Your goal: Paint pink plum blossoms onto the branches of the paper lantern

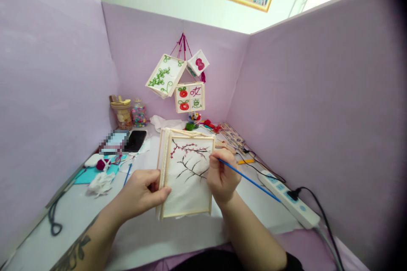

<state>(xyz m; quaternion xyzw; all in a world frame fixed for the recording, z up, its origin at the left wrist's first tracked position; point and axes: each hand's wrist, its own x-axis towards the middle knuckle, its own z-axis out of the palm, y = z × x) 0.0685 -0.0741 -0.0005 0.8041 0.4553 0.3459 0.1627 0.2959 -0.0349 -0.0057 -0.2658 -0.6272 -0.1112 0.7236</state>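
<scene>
My left hand grips the left edge of a box-like wooden frame covered in white material, its thumb lying on the front face. Dark branches are painted on that face, the upper one with small pink-red blossoms, the lower one bare. In my right hand is a thin blue paintbrush, pinched between thumb and fingers, its handle slanting down to the right. The brush tip is hidden behind my fingers, which are at the right edge of the frame, so I cannot tell whether the tip touches the painting.
Decorated panels hang from cords at the back. On the left lie a black phone, crumpled tissue, a turquoise sheet and another blue brush. A white power strip with black cables runs along the right. Jars stand behind.
</scene>
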